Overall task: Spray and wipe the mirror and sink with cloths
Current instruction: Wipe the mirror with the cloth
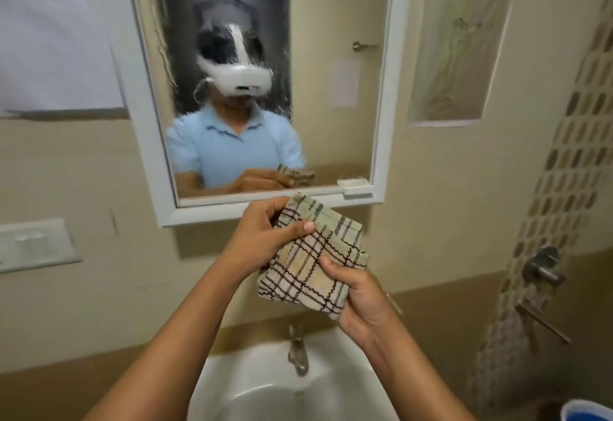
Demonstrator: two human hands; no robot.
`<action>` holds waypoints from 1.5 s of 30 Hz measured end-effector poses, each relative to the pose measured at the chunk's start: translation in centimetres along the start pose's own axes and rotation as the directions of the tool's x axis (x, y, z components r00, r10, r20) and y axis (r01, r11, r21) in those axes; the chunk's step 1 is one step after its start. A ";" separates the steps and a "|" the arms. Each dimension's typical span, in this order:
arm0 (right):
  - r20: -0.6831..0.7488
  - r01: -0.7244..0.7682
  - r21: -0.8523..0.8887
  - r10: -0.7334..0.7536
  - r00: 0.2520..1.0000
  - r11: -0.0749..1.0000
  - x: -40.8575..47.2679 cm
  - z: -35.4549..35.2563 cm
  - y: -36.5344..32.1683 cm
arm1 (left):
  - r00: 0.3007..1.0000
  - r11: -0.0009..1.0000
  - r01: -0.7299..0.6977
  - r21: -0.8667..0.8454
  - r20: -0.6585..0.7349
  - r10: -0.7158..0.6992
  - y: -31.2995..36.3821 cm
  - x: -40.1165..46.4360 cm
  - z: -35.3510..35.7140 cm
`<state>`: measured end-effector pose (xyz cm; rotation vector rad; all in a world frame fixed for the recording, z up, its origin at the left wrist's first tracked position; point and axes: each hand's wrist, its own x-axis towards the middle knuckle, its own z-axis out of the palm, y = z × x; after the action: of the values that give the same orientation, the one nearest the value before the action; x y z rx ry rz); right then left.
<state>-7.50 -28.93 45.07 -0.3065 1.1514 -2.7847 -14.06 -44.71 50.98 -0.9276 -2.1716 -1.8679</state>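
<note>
Mirror looks sprayed, streaky, not wiped; I hold folded checked cloth with left hand and right hand fingers pinching it; sink untouched.

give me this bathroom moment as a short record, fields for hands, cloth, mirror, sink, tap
left hand: grips the upper left part of the cloth, thumb on top
right hand: holds the cloth's lower right edge
cloth: folded, beige with dark checked lines, held in the air in front of the mirror's lower frame
mirror: white frame, glass streaked and wet-looking on its left and middle
sink: white, below the hands
tap: metal, at the back of the sink
spray bottle: none in view
</note>
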 end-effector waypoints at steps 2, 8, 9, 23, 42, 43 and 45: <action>-0.021 0.014 -0.006 -0.014 1.000 1.000 0.7 2.1 -0.1 | 0.996 0.994 -0.066 0.089 -0.048 0.071 1.1 0.2 -1.7; 0.001 0.091 0.009 -0.091 0.996 0.996 2.4 6.8 -1.8 | 0.965 0.927 -0.178 0.331 -0.123 0.230 5.0 1.6 -4.1; 0.009 0.100 0.009 -0.100 0.995 0.995 2.6 7.3 -2.3 | 0.962 0.917 -0.185 0.353 -0.127 0.243 5.6 2.0 -4.3; -0.077 0.493 -0.098 -0.501 0.862 0.864 8.2 14.1 -16.6 | 0.762 0.598 -0.310 0.739 -0.183 0.621 17.9 11.0 -7.5; 0.523 0.172 -0.852 -0.820 0.232 -0.495 19.6 22.9 -28.0 | 0.620 0.143 0.213 0.967 -0.247 0.745 23.9 16.7 -20.2; 0.531 0.182 -0.847 -0.812 0.240 -0.500 19.9 23.1 -27.4 | 0.629 0.136 0.211 0.968 -0.241 0.739 23.8 16.6 -20.4; 0.577 0.200 -0.816 -0.781 0.239 -0.542 20.2 24.1 -26.3 | 0.644 0.127 0.188 0.974 -0.220 0.733 23.8 16.4 -20.3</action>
<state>-22.38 -30.54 83.22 -0.5913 4.3779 -1.1733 -20.59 -56.61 83.54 -0.1894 -1.7681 -0.1217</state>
